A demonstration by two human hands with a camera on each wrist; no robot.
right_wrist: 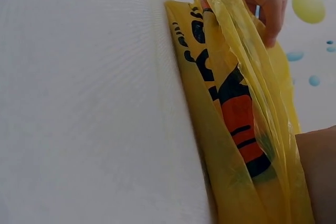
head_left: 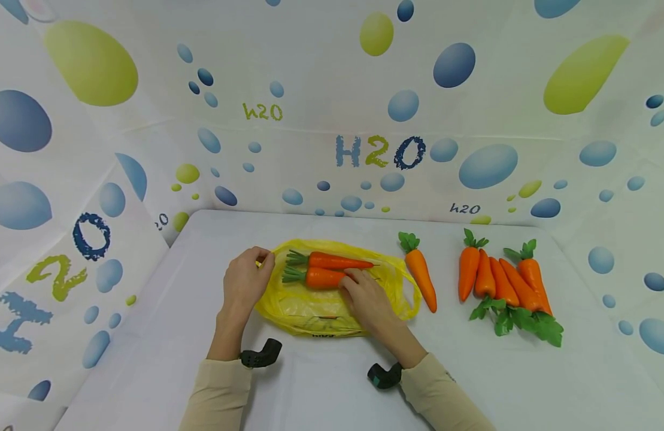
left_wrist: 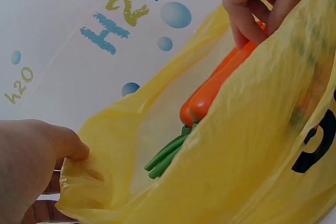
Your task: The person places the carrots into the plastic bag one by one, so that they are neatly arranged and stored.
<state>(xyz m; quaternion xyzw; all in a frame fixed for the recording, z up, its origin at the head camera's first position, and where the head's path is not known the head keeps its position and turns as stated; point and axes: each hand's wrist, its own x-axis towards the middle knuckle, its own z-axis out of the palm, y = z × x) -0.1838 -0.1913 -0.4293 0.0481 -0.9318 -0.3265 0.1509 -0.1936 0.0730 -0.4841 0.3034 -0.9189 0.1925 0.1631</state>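
Observation:
A yellow plastic bag (head_left: 296, 308) lies on the table with two orange toy carrots side by side in its opening. My left hand (head_left: 245, 280) pinches the bag's left edge between thumb and fingers, and the left wrist view shows the film (left_wrist: 100, 166) pulled up there. My right hand (head_left: 368, 298) reaches into the bag and holds the tapered end of the nearer carrot (head_left: 322, 278). Just behind lies the farther carrot (head_left: 334, 261), its green stalks to the left. In the right wrist view the bag's printed side (right_wrist: 244, 114) hides most of the right hand.
One loose carrot (head_left: 421, 278) with a leafy top lies right of the bag. Farther right, several carrots (head_left: 505, 284) lie in a row, some with leaves toward me. A patterned cloth (head_left: 310, 161) stands behind the white table (head_left: 164, 335).

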